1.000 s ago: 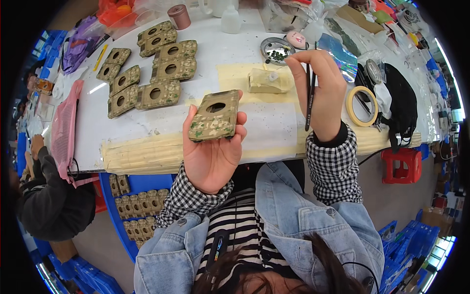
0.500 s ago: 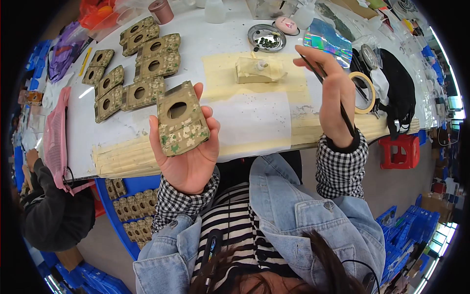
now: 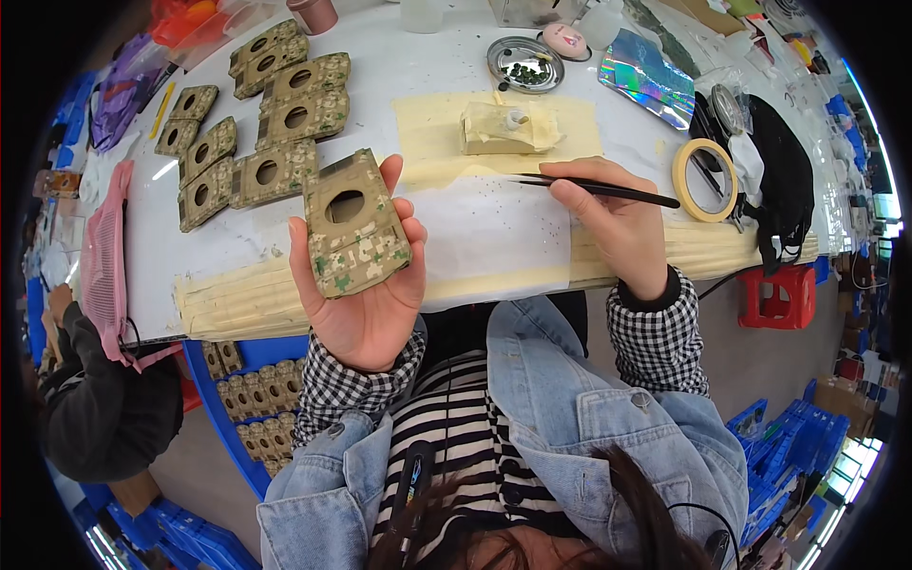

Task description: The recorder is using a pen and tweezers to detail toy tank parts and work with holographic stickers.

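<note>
My left hand [image 3: 366,294] lies palm up and holds a flat camouflage-painted part [image 3: 354,223] with a round hole and a notch at its far end. My right hand [image 3: 617,223] rests on the white sheet [image 3: 494,228] at the table's near edge, gripping a thin black paintbrush [image 3: 594,188] that points left. Beyond the brush, a tan masked block [image 3: 503,128] sits on a patch of beige tape. A round metal dish [image 3: 527,62] with dark green paint stands further back.
Several more camouflage parts [image 3: 266,123] lie in rows at the back left. A roll of masking tape [image 3: 705,179] and a black cloth item [image 3: 784,190] lie right. A blue crate [image 3: 247,408] of parts sits under the table. Another person [image 3: 104,408] sits at lower left. A red stool [image 3: 779,294] stands right.
My right hand has come down from above the dish to the white sheet, the brush now lying level. My left hand has kept the part and tilted it more upright toward me.
</note>
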`<state>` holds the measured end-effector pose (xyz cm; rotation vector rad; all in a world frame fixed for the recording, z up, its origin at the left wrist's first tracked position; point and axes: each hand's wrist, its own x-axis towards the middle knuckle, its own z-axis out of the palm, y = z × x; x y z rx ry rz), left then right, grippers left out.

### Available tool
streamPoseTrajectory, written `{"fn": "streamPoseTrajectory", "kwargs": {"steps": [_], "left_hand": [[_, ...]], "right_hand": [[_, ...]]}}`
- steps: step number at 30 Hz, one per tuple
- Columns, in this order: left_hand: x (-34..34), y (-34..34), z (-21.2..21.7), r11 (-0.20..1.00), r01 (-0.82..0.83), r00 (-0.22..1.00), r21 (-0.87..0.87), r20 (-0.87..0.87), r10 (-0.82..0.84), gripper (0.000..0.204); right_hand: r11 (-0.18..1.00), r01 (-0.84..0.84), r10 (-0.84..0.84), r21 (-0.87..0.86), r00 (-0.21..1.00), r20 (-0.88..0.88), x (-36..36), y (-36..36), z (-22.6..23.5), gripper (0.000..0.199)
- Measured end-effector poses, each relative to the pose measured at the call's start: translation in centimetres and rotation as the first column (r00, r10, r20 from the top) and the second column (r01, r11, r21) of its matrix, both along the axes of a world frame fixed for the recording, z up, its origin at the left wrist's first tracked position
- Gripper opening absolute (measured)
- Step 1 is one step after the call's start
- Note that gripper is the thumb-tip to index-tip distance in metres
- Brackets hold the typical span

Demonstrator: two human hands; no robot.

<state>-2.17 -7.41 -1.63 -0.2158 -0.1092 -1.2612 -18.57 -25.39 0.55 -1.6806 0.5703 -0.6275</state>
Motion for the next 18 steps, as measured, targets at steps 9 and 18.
{"fn": "streamPoseTrajectory", "kwargs": {"steps": [9, 18], "left_hand": [[0.0, -0.2, -0.2, 1.000, -0.005, 1.000, 0.028, -0.016, 0.006, 0.083], [0.1, -0.3, -0.2, 0.999, 0.002, 1.000, 0.045, -0.010, -0.002, 0.083]], "right_hand": [[0.999, -0.020, 0.019, -0.028, 0.999, -0.037, 0.7, -0.3, -1.3, 0.022], [0.999, -0.030, 0.027, -0.046, 0.998, -0.060, 0.8, -0.3, -1.3, 0.021]]}}
